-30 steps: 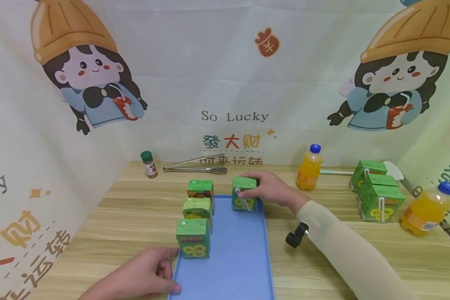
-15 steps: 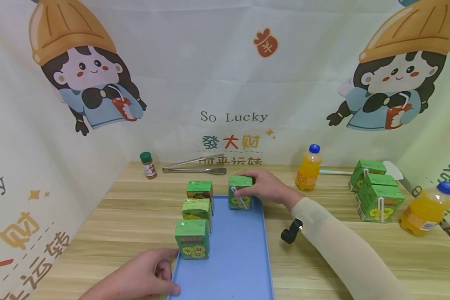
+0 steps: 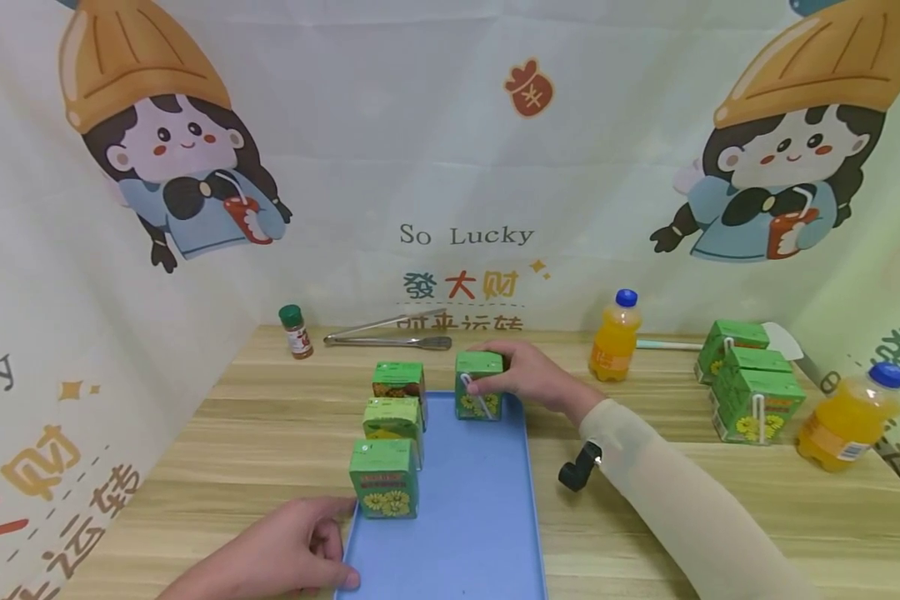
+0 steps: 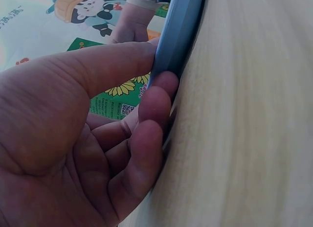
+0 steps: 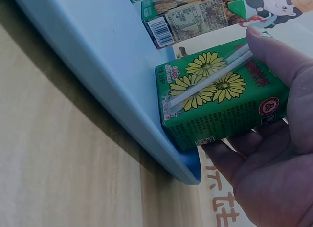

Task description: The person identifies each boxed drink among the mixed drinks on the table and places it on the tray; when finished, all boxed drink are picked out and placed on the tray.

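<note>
My right hand [image 3: 536, 377] grips a green drink carton [image 3: 480, 407] with yellow flowers and a white straw on its front. The carton stands upright at the far right corner of a blue tray [image 3: 480, 508]; in the right wrist view its base meets the tray floor beside the rim. My left hand [image 3: 292, 543] holds the tray's near left edge, thumb on the rim and curled fingers against its outer side [image 4: 173, 46]. Along the tray's left side stand three cartons in a row: a flowered one [image 3: 385, 487] nearest, a lighter green one [image 3: 393, 410], and a brown-printed one [image 3: 399, 372] farthest.
Behind the tray lie metal tongs [image 3: 390, 342], with a green-capped spice jar [image 3: 296, 333] to their left. At right stand orange drink bottles [image 3: 615, 342], more green cartons [image 3: 757, 400] and a pale-handled spatula [image 3: 667, 344]. A printed cloth [image 3: 330, 167] hangs behind the table.
My right hand has shifted the carton slightly left, away from the tray's right rim; over the last half second it barely moves. My left hand stays on the tray edge.
</note>
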### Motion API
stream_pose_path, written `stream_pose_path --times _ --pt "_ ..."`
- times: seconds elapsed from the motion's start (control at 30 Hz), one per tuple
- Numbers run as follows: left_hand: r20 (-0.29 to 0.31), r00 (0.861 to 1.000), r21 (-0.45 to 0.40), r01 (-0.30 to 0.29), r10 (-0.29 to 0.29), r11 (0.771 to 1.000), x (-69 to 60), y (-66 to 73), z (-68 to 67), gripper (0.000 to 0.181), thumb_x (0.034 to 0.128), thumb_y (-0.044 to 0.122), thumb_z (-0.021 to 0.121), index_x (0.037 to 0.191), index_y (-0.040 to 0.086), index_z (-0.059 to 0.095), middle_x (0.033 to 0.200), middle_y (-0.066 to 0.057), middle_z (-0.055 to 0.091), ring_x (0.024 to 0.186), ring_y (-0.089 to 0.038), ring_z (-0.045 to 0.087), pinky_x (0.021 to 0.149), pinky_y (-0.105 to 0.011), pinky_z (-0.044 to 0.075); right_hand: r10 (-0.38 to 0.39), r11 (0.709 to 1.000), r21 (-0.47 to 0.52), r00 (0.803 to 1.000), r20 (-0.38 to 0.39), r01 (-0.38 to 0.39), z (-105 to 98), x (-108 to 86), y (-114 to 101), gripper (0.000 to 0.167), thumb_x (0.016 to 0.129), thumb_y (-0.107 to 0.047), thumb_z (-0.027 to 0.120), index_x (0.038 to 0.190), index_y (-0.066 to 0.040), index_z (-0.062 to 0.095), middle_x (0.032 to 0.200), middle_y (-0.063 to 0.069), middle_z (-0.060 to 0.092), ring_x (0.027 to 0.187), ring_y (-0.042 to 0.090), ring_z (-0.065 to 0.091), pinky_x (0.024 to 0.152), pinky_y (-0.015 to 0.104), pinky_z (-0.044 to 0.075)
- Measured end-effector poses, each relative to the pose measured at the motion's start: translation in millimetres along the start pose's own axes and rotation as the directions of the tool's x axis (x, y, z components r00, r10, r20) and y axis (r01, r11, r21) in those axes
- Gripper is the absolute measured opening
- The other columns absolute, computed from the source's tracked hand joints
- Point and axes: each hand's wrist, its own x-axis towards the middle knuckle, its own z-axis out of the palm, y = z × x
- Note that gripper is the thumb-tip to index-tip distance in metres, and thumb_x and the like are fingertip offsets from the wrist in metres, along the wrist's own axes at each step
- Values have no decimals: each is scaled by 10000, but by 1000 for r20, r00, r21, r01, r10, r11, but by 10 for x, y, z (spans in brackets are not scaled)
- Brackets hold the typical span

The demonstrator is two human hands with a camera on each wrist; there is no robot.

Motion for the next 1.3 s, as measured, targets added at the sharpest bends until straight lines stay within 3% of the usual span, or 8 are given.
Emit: stream_pose_path --times 0.37,0.57,0.9,1.03,1.3 --pt "13 1000 -35 27 -27 999 20 -17 1 963 921 179 930 1546 -282 361 795 -60 711 592 -146 603 548 -257 485 -9 999 45 1000 0 9 -22 -114 36 849 930 -217 935 1657 -90 516 1456 127 691 1301 316 660 1158 538 503" --pt "15 1000 -40 22 -21 999 18 -17 2 972 923 170 924 1546 -294 340 794 -60 709 588 -136 592 551 -252 478 -16 998 67 1000 -11 17 -130 -284 95 832 960 -224 915 1667 -101 494 1561 139 645 1457 335 600 1199 532 478" --pt "11 1000 -35 4 -4 999 7 -25 8 983 920 169 925 1541 -304 327 812 -57 713 593 -122 603 553 -250 490 -74 991 110 997 -35 78 -384 -614 179 770 1004 -115 851 1654 12 458 1619 230 569 1481 408 574 1209 548 457" --pt "14 1000 -37 -5 5 999 8 -20 11 987 920 167 924 1542 -306 321 810 -57 715 586 -117 601 551 -249 492 -79 991 99 995 -63 85 -507 -748 184 727 1008 -69 826 1642 0 477 1621 268 552 1479 429 572 1189 549 474" --pt "16 1000 -31 3 -3 1000 7 -6 6 1002 922 190 926 1547 -303 317 806 -48 716 584 -122 602 546 -252 493 -52 999 6 992 -116 53 -736 -985 221 732 1017 -178 843 1644 -38 493 1604 219 590 1473 411 582 1175 558 489"
